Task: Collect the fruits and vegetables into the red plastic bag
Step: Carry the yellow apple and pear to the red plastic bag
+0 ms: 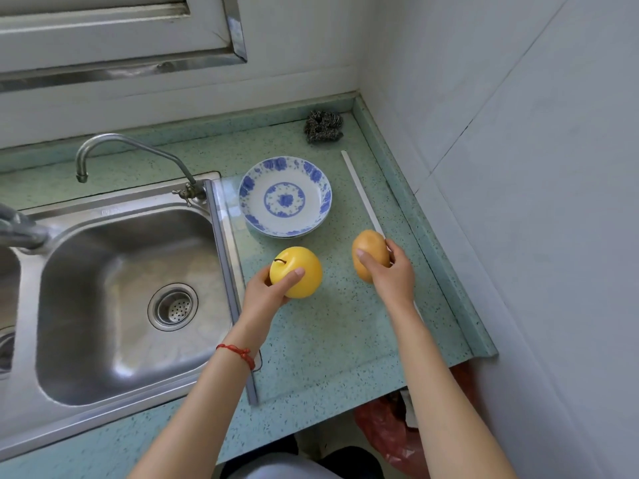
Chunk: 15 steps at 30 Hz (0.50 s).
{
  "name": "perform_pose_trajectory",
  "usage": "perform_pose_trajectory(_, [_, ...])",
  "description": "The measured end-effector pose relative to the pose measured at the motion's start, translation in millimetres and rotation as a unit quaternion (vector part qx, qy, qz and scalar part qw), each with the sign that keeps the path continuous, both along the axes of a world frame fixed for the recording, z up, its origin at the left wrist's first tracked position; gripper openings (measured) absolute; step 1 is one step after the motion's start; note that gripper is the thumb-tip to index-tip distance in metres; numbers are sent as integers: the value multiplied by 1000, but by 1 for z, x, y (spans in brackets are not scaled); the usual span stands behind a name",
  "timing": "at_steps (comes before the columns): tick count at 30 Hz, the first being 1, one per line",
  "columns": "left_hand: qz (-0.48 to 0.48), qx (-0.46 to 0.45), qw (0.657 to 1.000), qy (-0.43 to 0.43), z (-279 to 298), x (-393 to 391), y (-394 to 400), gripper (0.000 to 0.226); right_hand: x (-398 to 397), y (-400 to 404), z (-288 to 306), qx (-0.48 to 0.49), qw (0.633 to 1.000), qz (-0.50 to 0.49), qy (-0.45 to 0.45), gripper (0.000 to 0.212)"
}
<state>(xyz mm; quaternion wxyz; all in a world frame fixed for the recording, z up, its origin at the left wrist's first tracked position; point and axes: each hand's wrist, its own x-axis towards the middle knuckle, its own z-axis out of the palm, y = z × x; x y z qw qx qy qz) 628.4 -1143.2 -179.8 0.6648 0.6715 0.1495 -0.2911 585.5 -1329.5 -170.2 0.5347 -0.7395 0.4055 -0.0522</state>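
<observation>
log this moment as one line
left hand: grips round yellow apple | right hand: grips tan potato | red plastic bag: below counter

A smooth yellow apple (300,271) with a short dark stem sat in the left hand (268,292), stem tipped up and leftward. A tan, oblong potato (369,254) stood nearly on end in the right hand (392,271). A crumpled red plastic bag (387,433) lay well below both hands, under the counter edge.
</observation>
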Motion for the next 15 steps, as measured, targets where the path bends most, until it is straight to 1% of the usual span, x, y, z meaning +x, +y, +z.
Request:
perform_pose_trajectory(2, [11,-4,1000,-3,3,-6,4,37,-8,3,4,29,999,-1,-19,68])
perform_pose_trajectory(10, [79,-2,997,-23,13,-52,34,51,-49,29,13,82,993,61,-67,65])
perform_pose_trajectory(15, [139,4,989,-42,17,-89,61,45,-70,50,13,100,985,112,-82,63])
